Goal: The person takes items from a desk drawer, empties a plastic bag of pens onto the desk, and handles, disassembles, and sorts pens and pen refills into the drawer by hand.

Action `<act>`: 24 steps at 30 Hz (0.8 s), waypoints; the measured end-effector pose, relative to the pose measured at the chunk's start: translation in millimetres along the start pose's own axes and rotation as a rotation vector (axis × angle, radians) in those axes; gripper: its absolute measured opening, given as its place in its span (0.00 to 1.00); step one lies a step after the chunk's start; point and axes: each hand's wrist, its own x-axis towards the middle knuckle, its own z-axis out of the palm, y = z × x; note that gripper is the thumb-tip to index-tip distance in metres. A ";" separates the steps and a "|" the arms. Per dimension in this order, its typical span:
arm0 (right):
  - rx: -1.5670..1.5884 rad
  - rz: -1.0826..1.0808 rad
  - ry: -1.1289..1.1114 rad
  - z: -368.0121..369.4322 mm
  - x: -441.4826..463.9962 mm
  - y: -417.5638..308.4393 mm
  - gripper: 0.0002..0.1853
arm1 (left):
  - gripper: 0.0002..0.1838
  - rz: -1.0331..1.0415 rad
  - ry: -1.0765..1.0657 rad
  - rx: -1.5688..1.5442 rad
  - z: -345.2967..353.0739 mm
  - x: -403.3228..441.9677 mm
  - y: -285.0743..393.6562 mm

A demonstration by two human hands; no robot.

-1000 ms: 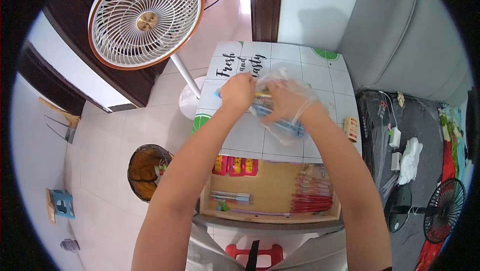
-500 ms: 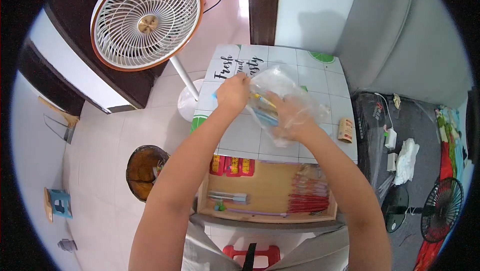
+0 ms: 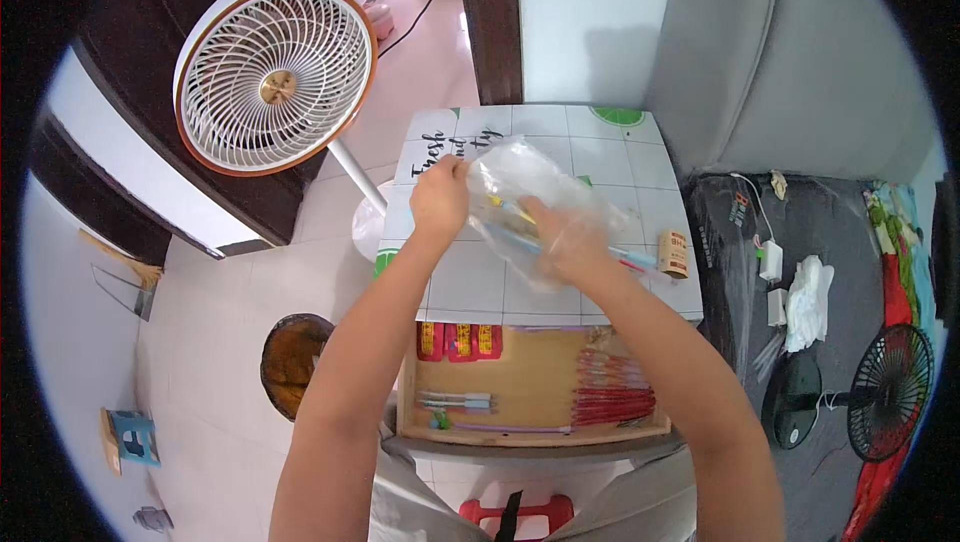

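Over the tabletop, a clear plastic bag (image 3: 520,164) hangs crumpled between my two hands. My left hand (image 3: 440,200) is closed on the bag's left edge. Slim pens (image 3: 515,232), some blue and yellow, show through the film. My right hand (image 3: 572,242) is closed around them at the bag's right side, with film over part of it; its fingers are blurred. A thin red and clear tip sticks out to the right of that hand. Whether the right fingers are inside or outside the film I cannot tell.
Below the white tiled-pattern tabletop (image 3: 465,277), an open drawer (image 3: 530,377) holds red packets, several red pens and a few pale pens. A brown cardboard tube (image 3: 673,254) stands at the right edge. A standing fan (image 3: 277,82) is at left, a bin (image 3: 290,362) below.
The pens have shifted right within the bag, and a red tip now shows beyond my right hand. The blue tip left of my left hand has gone from sight. The view has shifted slightly.
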 end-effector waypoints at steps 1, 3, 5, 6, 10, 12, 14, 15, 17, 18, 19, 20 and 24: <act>-0.029 0.000 0.022 -0.7 -2.3 1.2 0.38 | 0.12 -0.025 0.004 -0.001 -0.9 3.7 -2.8; -0.060 -0.002 0.045 1.9 -5.8 8.5 0.38 | 0.13 -0.050 0.008 -0.002 -2.8 11.1 -7.3; 0.076 -0.112 0.123 9.9 -7.1 21.7 0.38 | 0.14 -0.042 0.097 0.043 -5.9 18.7 -11.4; 0.082 -0.110 0.124 7.6 -8.1 20.5 0.38 | 0.14 -0.039 0.094 0.048 -8.9 24.2 -16.0; 0.047 -0.013 0.078 -0.2 -11.8 14.0 0.31 | 0.15 -0.187 0.299 -0.004 -31.7 45.6 -61.6; 0.044 -0.008 0.088 0.9 -11.5 14.2 0.31 | 0.16 -0.284 0.286 -0.091 -42.2 47.3 -79.6; 0.059 -0.067 0.122 7.4 -10.8 16.8 0.38 | 0.16 -0.381 0.263 -0.183 -42.7 52.2 -106.9; 0.058 -0.061 0.126 11.0 -10.4 17.8 0.38 | 0.17 -0.445 0.314 -0.260 -31.1 59.6 -134.4; 0.062 -0.118 0.174 16.6 -10.0 19.1 0.38 | 0.17 -0.508 0.362 -0.342 -26.3 59.1 -139.7; 0.061 -0.113 0.173 14.3 -11.9 18.6 0.38 | 0.16 -0.569 0.403 -0.352 -33.7 52.8 -126.4; 0.055 -0.116 0.149 10.3 -14.3 17.0 0.38 | 0.15 -0.631 0.446 -0.361 -38.3 49.3 -119.3; 0.049 -0.122 0.125 8.2 -15.6 15.4 0.38 | 0.14 -0.538 0.259 -0.024 -27.4 68.5 -172.6; 0.005 -0.219 0.143 17.4 -21.9 17.8 0.37 | 0.13 -0.282 0.089 0.531 29.1 114.7 -302.6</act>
